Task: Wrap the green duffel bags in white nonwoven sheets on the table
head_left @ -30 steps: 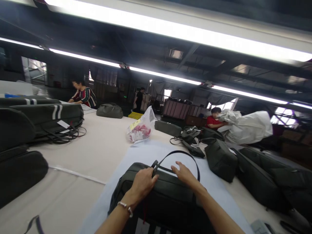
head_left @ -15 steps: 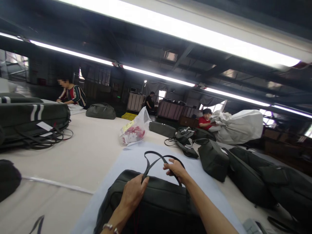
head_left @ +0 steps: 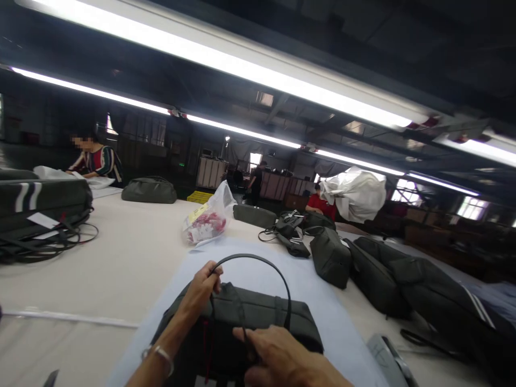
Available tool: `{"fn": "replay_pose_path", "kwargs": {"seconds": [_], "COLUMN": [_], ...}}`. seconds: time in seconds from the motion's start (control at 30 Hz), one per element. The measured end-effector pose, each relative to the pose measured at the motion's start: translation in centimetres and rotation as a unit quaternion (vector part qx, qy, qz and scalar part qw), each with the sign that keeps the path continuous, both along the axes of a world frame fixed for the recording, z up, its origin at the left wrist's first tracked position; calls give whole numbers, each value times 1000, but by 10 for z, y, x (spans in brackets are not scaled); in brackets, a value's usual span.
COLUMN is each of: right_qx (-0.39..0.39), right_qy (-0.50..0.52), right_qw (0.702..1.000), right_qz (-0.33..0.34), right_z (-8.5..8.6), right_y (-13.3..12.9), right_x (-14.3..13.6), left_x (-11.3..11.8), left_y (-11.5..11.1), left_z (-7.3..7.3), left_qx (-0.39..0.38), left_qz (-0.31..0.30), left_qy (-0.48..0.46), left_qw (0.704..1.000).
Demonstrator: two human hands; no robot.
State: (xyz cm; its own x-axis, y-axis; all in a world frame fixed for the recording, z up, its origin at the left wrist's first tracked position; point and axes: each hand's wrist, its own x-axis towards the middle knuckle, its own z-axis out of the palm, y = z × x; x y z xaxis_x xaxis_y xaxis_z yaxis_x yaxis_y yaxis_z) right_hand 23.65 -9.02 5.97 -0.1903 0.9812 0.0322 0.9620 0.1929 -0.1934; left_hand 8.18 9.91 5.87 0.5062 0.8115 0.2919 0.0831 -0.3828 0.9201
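Note:
A dark green bag [head_left: 262, 302] lies in front of me on a pale blue sheet. Its black strap [head_left: 258, 257] arches up above it. My left hand [head_left: 205, 284] is closed around the strap's left end, over the bag's left side. My right hand [head_left: 282, 352] is at the near face of the bag, index finger pointing left, with its fingers curled against a dark strap; the grip is partly hidden. A thin red cord [head_left: 206, 344] hangs on the bag's front, and a white tag shows at the bottom edge.
Striped dark bags [head_left: 44, 215] are stacked left; several more dark bags [head_left: 330, 258] line the right. A clear plastic bag with red contents [head_left: 205, 220] sits ahead. A grey box-like object [head_left: 382, 357] is near right. Co-workers [head_left: 97, 161] are beyond the table.
My left hand has lifted with the strap and moved left. My right hand has come down from the strap's arch to the bag's near face. The view has turned right.

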Motion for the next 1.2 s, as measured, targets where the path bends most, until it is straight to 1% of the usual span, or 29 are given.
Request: {"fn": "replay_pose_path", "kwargs": {"seconds": [0.07,0.13,0.2,0.27,0.3,0.37,0.43,0.47,0.5,0.53,0.57,0.6,0.63,0.67,0.73,0.77,0.8,0.83,0.87,0.93,1.03,1.1,1.2], "right_qx": [3,0,7,23,32,49,72,87,103,117,130,142,154,168,197,209,219,228,235,247,256,253,254], "right_qy": [1,-38,-87,-114,-113,-85,-41,-19,0,12,19,18,13,3,-21,-33,-46,-59,-72,-93,-116,-127,-145], "right_qw": [1000,998,995,992,993,995,996,996,994,992,990,989,987,985,979,976,973,971,968,964,959,958,954], "right_qz": [29,54,54,37,27,3,-20,-32,-39,-43,-43,-44,-44,-46,-48,-48,-45,-42,-39,-36,-42,-49,-64], "right_z": [-21,-45,-65,-78,-81,-79,-74,-71,-70,-70,-71,-74,-78,-84,-96,-102,-107,-112,-117,-125,-135,-142,-152], "right_y": [-11,-25,-43,-61,-67,-74,-71,-68,-64,-61,-58,-55,-53,-52,-51,-51,-51,-51,-51,-52,-55,-55,-55], "right_x": [1,2,3,3,3,4,4,3,1,-1,-4,-8,-12,-15,-23,-26,-28,-29,-30,-30,-28,-26,-26], "left_x": [6,14,22,28,29,27,15,5,-7,-21,-35,-48,-59,-67,-74,-73,-69,-63,-56,-44,-36,-37,-38], "left_y": [8,18,26,30,29,23,8,-3,-16,-31,-47,-64,-79,-93,-114,-121,-126,-129,-130,-128,-126,-126,-130], "left_z": [15,23,24,21,19,18,16,13,6,-5,-20,-39,-62,-86,-134,-154,-170,-182,-191,-197,-197,-196,-193], "left_qx": [12,23,31,49,59,80,106,116,122,123,113,98,77,26,-100,-160,-195,-227,-251,-292,-327,-322,-294], "left_qz": [13,26,40,45,42,34,41,54,73,97,124,147,166,171,136,135,133,140,149,166,172,171,182], "left_qy": [78,146,190,218,221,208,170,147,127,111,98,92,89,80,71,48,41,30,24,16,-4,-19,-39], "left_qw": [997,989,980,974,973,974,979,981,982,981,981,980,979,982,983,977,971,963,956,942,929,931,937]}}
